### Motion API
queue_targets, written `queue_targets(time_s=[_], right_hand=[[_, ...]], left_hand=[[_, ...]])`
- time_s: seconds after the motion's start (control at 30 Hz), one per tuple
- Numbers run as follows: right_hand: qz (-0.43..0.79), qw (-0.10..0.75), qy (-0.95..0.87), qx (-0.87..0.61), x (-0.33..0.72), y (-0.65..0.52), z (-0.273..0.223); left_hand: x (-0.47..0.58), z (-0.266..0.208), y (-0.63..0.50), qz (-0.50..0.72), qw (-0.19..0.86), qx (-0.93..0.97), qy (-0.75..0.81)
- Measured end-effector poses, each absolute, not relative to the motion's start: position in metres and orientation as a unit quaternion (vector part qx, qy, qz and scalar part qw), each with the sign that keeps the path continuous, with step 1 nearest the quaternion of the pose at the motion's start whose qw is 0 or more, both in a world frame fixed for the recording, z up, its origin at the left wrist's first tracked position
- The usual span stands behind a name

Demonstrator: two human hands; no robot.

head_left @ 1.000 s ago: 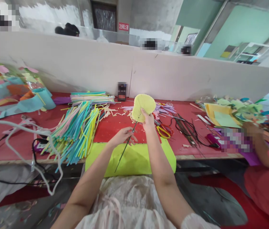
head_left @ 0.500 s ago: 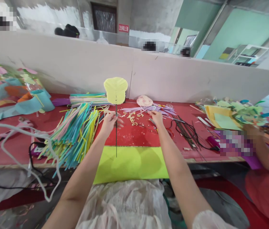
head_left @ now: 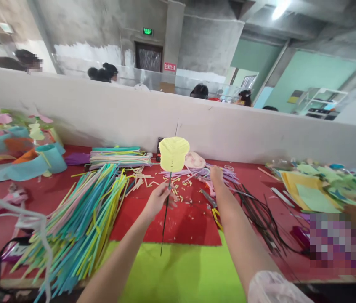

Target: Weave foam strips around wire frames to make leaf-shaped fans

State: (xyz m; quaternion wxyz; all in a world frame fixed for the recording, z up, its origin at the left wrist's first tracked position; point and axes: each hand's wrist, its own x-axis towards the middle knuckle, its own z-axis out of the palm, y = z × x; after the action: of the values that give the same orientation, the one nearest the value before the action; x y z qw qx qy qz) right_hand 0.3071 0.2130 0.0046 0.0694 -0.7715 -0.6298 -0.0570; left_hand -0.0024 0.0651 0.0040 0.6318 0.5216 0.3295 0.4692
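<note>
Pinching the thin dark stem (head_left: 163, 231) of a pale yellow, lobed, flat petal piece (head_left: 174, 155) in the left hand (head_left: 160, 198), holding it nearly upright above the red surface (head_left: 43, 193). Holding the right hand (head_left: 216, 174) out over narrow lilac strips (head_left: 232, 176), near a round pale-pink piece (head_left: 195, 160), with its grip too hidden to tell.

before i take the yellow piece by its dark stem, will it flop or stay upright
The yellow piece should probably stay upright, as it stands above the left hand without drooping. The dark stem looks stiff, being nearly straight, but so thin it may flex. With its broad top, it would likely tip if stood unsupported.
</note>
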Motion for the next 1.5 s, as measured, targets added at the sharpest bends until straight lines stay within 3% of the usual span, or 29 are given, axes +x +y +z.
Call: queue_targets(time_s=[0.3,0.53,0.6,0.7,0.8,0.93,1.17,1.5], right_hand=[[-0.045,0.232,-0.642,-0.729,0.323,0.269,-0.011],[-0.063,0.402,-0.607,-0.683,0.326,0.234,0.019],[0.010,0.537,-0.554,-0.636,0.314,0.202,0.033],[0.238,0.639,-0.531,-0.503,0.277,0.137,0.053],[0.376,0.622,-0.559,-0.401,0.227,0.071,0.066],[0.404,0.598,-0.584,-0.371,0.165,0.018,0.072],[0.313,0.619,-0.612,-0.381,0.112,0.011,0.089],[0.231,0.600,-0.638,-0.423,0.115,0.013,0.090]], left_hand=[[-0.007,0.001,0.077,0.473,0.636,0.487,0.366],[-0.012,-0.003,0.081,0.504,0.610,0.488,0.368],[-0.011,-0.005,0.081,0.507,0.608,0.488,0.368],[-0.007,-0.006,0.075,0.504,0.601,0.500,0.367],[-0.002,-0.003,0.061,0.500,0.587,0.520,0.368],[0.004,0.007,0.036,0.501,0.575,0.546,0.346],[0.010,0.025,0.014,0.521,0.556,0.578,0.293],[0.000,0.020,0.015,0.519,0.570,0.571,0.284]])
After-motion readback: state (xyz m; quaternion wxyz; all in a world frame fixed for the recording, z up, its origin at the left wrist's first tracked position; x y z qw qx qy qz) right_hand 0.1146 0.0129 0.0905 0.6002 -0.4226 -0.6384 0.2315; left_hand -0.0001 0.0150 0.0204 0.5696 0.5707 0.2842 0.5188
